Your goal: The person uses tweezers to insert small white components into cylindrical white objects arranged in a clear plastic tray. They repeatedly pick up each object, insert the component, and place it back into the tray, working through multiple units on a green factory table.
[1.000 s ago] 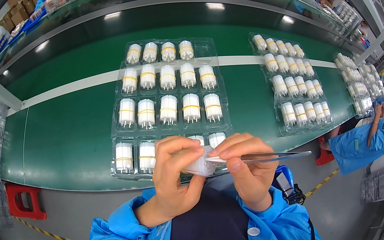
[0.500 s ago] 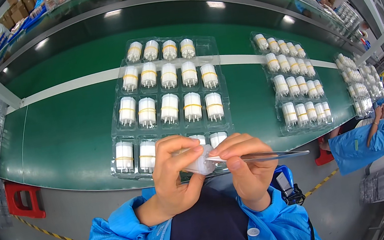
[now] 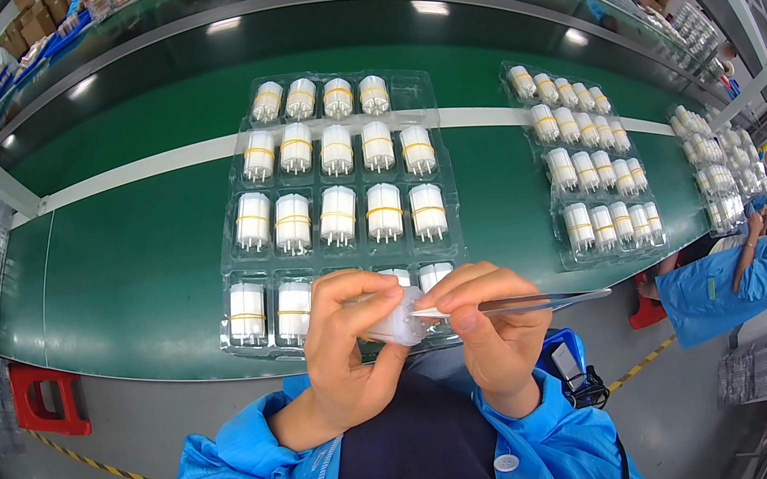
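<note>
In the head view, our left hand (image 3: 352,356) is pinching a white cylinder (image 3: 405,325) before us, probably steadying its end for the thin tool (image 3: 556,300) our right hand (image 3: 500,330) is pinching; beyond, a clear tray (image 3: 416,90) is keeping other cylinders (image 3: 337,215) neatly spaced.

Cylinders (image 3: 335,151) sat in the middle tray (image 3: 409,91) on the worktop (image 3: 145,269); a second tray (image 3: 574,260) lay right of it, a stool (image 3: 70,401) left.
</note>
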{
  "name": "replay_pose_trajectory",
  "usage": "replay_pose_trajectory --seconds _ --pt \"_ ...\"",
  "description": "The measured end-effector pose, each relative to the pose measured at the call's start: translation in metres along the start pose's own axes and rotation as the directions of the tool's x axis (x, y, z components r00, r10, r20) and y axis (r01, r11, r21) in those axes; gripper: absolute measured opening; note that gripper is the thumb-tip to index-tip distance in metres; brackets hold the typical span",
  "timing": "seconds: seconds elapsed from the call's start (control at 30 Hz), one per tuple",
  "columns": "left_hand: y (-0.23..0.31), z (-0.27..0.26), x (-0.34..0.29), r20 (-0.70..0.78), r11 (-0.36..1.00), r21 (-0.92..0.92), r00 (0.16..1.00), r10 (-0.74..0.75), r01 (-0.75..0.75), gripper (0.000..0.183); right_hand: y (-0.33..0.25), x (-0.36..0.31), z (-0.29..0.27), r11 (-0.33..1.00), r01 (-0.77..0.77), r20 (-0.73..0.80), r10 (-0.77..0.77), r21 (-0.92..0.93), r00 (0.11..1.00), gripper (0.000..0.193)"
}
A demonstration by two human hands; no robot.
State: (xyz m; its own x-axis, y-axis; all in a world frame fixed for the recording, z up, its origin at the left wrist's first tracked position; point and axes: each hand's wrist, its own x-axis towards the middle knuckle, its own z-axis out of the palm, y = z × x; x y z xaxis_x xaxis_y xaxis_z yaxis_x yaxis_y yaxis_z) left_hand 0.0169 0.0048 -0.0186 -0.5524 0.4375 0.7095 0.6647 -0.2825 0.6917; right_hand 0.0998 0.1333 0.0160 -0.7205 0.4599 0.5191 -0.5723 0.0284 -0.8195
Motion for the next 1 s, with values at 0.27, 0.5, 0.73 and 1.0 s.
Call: replay_pose_trajectory --seconds 0.27,0.5,0.73,1.0 --pt "-0.0010 -0.0016 0.0014 0.026 1.000 0.030 1.000 0.006 -0.007 0.051 -0.0013 0.0011 -0.0017 0.994 -0.022 0.011 0.023 -0.104 1.000 0.007" --pt "-0.0040 -0.0029 -0.0005 0.070 1.000 0.013 0.997 -0.023 0.022 0.051 -0.0060 0.0075 -0.0060 0.944 0.052 0.122 -0.013 -0.325 0.992 0.009" --pt "-0.0008 -0.0037 -0.0022 0.117 0.946 -0.257 0.978 -0.172 0.197 0.053 -0.0013 0.0058 -0.0102 0.983 0.055 0.042 -0.049 -0.176 0.998 0.011" --pt "-0.0027 -0.0041 -0.0041 0.126 0.940 -0.273 0.976 -0.178 0.206 0.053 -0.0015 0.0081 -0.0100 0.971 0.071 0.100 -0.049 -0.229 0.994 0.011"
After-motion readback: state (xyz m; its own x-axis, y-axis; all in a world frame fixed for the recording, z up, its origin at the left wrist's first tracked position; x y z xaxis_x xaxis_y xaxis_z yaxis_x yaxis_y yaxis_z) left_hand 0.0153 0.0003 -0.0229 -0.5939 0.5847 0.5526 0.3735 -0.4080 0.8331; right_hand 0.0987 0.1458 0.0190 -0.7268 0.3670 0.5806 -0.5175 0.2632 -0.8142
